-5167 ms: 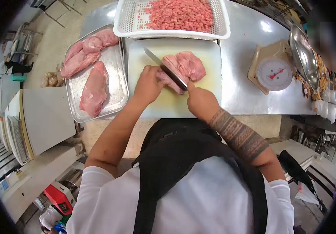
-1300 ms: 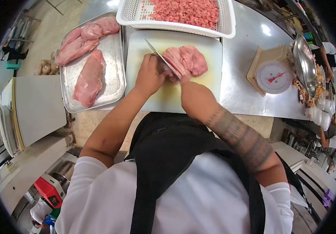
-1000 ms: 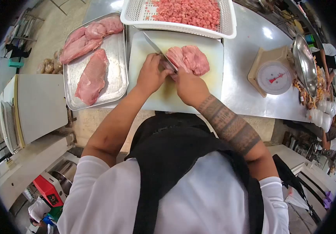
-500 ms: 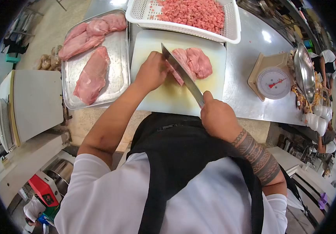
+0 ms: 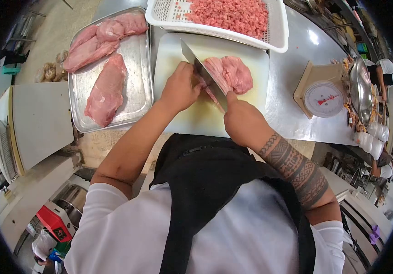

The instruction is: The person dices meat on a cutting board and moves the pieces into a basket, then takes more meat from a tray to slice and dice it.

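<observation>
A long knife (image 5: pixel 205 74) lies across raw meat on the white cutting board (image 5: pixel 178 50). My right hand (image 5: pixel 244 119) is wrapped round its handle, which is hidden. Its blade slants up and left, between a thin strip of meat and the larger pink piece (image 5: pixel 233 74). Left of the blade, my left hand (image 5: pixel 181 86) has its fingers pressed together on the end of the meat strip (image 5: pixel 211 95). The fingertips are partly hidden beside the blade.
A metal tray (image 5: pixel 134 98) with several large pieces of meat is on the left. Behind the board stands a white basket (image 5: pixel 214 31) of diced meat. A dial scale (image 5: pixel 323 99) stands at the right. People are at the far right edge.
The knife and my right hand have moved up and left. My left hand has shifted slightly, still by the strip.
</observation>
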Action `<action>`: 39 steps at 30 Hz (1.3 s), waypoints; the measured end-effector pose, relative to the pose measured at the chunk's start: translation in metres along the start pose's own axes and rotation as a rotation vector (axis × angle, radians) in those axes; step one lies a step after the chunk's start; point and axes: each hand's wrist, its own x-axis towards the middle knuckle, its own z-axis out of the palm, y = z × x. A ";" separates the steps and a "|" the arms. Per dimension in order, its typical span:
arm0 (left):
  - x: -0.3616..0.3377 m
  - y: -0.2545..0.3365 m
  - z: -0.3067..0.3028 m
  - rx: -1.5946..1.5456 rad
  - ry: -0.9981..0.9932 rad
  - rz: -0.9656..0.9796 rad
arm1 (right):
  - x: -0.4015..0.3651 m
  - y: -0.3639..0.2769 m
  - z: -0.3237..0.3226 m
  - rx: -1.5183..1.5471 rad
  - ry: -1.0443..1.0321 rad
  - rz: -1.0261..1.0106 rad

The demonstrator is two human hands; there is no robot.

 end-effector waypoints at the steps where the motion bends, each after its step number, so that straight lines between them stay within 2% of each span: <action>1: 0.001 0.001 -0.001 -0.003 -0.005 0.006 | 0.004 0.000 0.001 -0.002 0.009 -0.006; 13: 0.002 -0.001 0.000 0.016 0.008 0.006 | 0.072 -0.007 0.036 0.085 0.147 -0.065; 19: 0.002 0.001 0.002 0.024 0.008 -0.024 | 0.008 -0.002 0.007 0.020 -0.005 0.034; 22: 0.004 0.001 0.000 0.053 -0.008 0.005 | 0.038 0.016 0.059 0.063 0.145 -0.011; 28: 0.001 0.000 0.000 0.049 0.011 0.033 | 0.048 0.014 0.056 0.066 0.216 -0.048; 31: -0.001 -0.010 -0.002 0.054 -0.032 0.063 | 0.020 0.018 0.048 0.105 0.266 -0.040; 34: -0.001 -0.017 -0.003 0.191 0.104 0.267 | -0.034 0.027 0.024 0.147 0.302 0.027; 37: 0.014 -0.021 -0.003 0.151 -0.039 0.351 | -0.073 0.064 0.026 0.141 0.354 0.124; 39: 0.021 -0.028 0.002 0.180 -0.087 0.314 | -0.088 0.090 0.035 0.195 0.377 0.235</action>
